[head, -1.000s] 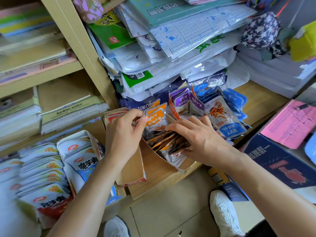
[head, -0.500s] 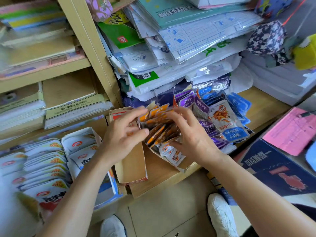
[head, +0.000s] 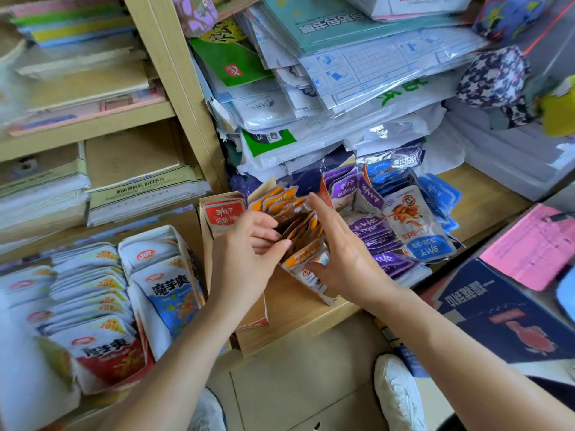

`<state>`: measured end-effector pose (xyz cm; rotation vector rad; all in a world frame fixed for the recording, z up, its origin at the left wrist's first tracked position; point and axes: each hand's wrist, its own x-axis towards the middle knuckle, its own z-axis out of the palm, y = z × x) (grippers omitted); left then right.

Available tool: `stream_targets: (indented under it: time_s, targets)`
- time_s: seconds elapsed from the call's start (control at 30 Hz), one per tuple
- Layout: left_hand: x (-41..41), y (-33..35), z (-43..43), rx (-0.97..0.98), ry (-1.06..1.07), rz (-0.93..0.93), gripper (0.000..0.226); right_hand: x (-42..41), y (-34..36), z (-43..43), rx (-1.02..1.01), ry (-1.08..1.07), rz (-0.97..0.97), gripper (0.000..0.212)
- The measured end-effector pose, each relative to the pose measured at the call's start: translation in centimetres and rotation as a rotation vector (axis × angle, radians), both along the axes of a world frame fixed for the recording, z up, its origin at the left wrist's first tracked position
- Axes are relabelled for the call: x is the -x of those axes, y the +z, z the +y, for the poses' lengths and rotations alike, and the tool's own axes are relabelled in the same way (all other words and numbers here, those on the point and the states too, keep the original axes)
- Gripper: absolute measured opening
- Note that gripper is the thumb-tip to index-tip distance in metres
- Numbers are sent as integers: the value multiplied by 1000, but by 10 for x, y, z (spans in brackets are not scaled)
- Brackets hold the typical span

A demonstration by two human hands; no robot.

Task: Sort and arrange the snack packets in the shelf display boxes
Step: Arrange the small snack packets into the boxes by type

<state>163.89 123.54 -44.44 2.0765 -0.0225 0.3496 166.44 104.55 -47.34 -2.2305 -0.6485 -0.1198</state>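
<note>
Right hand (head: 345, 255) has flattened against orange packets (head: 303, 227) left hand (head: 245, 253) grips, beside purple packets (head: 371, 231).

plastic-wrapped paper stacks (head: 357, 88) above; pink sheet (head: 535, 247) (far right); white shoe (head: 398, 396) below.

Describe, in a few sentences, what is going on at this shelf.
A person is tidying a row of orange packets standing in a display box on the shelf. The left hand pinches into the row with curled fingers, while the right hand presses flat against its other side. Purple packets and blue packets sit to the right, white packets to the left.
</note>
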Motion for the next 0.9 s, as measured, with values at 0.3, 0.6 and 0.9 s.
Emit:
stream_targets:
  time_s: [0.3,0.6,0.9]
  targets:
    - [7,4,-4,-655,-56,-301,70,-4,-8,-3,-5,-77,-71,106]
    - [-9,-12,-7,-755,61,-162,92,1,13,-23,12,-58,-80,76]
    - [-8,-18,-11,-707,84,-181,95,44,-12,-34,538,36,-230,46]
